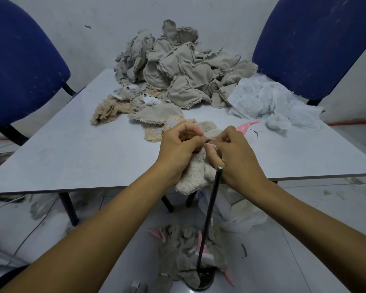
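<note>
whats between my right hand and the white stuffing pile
In the head view, a pink polka-dot fabric piece lies on the table between the right hand and the white stuffing.

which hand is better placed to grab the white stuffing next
Right: the right hand is nearer the white stuffing; the left hand would have to cross over the plush piece both pinch.

Grey table (72,149) under fabric pieces (178,68), perhaps stuffing (262,98)

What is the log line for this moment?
left hand: pinches fleece | right hand: pinches fleece | rod: by right hand
</note>
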A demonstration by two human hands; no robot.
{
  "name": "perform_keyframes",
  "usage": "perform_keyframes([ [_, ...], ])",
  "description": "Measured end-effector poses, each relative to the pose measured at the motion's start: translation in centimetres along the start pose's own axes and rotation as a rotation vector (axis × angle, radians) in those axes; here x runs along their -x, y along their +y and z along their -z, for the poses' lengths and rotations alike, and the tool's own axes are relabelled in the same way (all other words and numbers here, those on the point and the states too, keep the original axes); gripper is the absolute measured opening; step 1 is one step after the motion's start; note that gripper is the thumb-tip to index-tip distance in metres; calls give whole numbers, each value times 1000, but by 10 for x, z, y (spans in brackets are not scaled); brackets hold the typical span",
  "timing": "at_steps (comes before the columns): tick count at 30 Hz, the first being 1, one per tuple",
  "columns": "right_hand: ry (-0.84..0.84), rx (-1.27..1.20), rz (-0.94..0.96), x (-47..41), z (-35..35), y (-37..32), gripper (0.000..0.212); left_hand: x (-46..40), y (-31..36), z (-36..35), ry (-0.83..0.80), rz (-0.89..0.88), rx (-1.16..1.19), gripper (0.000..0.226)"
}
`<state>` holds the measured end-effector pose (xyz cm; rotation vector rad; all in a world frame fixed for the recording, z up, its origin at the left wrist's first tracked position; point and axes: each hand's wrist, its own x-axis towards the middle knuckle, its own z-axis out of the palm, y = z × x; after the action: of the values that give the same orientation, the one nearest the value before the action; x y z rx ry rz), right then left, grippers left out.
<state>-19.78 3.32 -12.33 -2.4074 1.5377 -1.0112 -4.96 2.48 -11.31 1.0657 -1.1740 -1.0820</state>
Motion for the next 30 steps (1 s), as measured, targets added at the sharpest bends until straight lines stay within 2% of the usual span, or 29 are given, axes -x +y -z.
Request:
perform_keyframes([
  [3,123,-104,6,1,1,2,13,-2,1,-1,18,24,22,22],
  [5,190,-171,-26,1,2,5,26,-3,1,-1,33,33,24,22],
  [7,229,-136,6,1,2,6,18,-2,1,-1,39,37,27,22],
  [12,99,7,138,4,-4,5,31,-2,0,-1,37,42,22,21],
  [14,124,-1,155,3,-4,7,19,-1,0,-1,26,33,31,20],
  [17,214,-116,88,4,-2,8,21,-1,1,0,25,23,42,21],
  [21,262,-166,47,3,-3,10,9,-1,0,0,28,15,26,21],
  [24,219,-197,10,1,-2,9,10,-1,-1,-1,25,13,16,21],
  [27,175,-110,84,2,-3,7,11,-1,-2,-1,25,13,16,21],
  [30,194,-190,56,3,1,7,22,-2,-2,-1,37,6,21,23],
])
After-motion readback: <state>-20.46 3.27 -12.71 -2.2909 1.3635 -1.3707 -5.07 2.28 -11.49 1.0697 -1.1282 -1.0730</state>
